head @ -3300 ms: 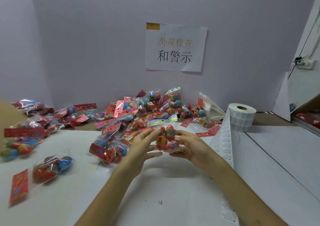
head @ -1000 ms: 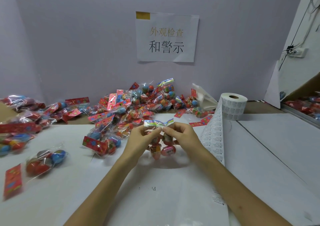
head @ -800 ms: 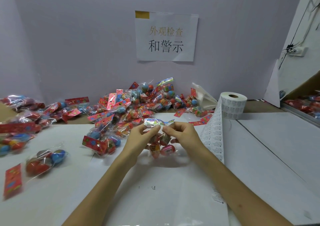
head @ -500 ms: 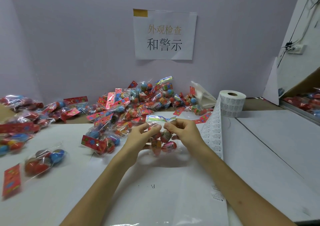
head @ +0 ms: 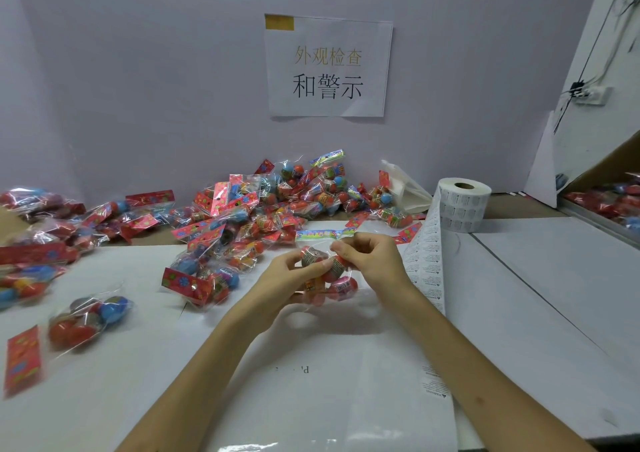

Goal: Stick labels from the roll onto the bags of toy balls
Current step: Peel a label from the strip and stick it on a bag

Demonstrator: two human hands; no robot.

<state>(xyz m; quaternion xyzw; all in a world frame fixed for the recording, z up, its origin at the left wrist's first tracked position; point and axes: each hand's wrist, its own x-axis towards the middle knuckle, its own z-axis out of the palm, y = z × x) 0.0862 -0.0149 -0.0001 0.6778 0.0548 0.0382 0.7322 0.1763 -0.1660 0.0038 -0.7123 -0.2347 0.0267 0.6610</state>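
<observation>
Since half a second ago the left hand [head: 282,283] has slipped from the bag's [head: 341,283] header down to its body, and the header now stands free above both hands. Nearest, below the wrists, a white sheet [head: 311,365] lies on the table [head: 554,278]. Above it the hands meet, close together, both gripping the one bag just off the surface. The left hand cups the balls from the left and beneath, with curled fingers. The right hand [head: 372,261] pinches the bag's upper part from the right, thumb and fingertips bunched. Whether a label sits under those fingertips is perhaps too blurred to tell. To the left of the left hand, well apart, a loose bag [head: 83,323] lies flat with its red header toward the near edge. Just right of the right hand the strip [head: 424,264] of labels runs past the wrist and up to the roll [head: 462,205], which stands upright beyond. Beyond the hands, a pile [head: 270,205] of bags spreads leftward along the wall. Above it hangs a paper sign [head: 327,67].
</observation>
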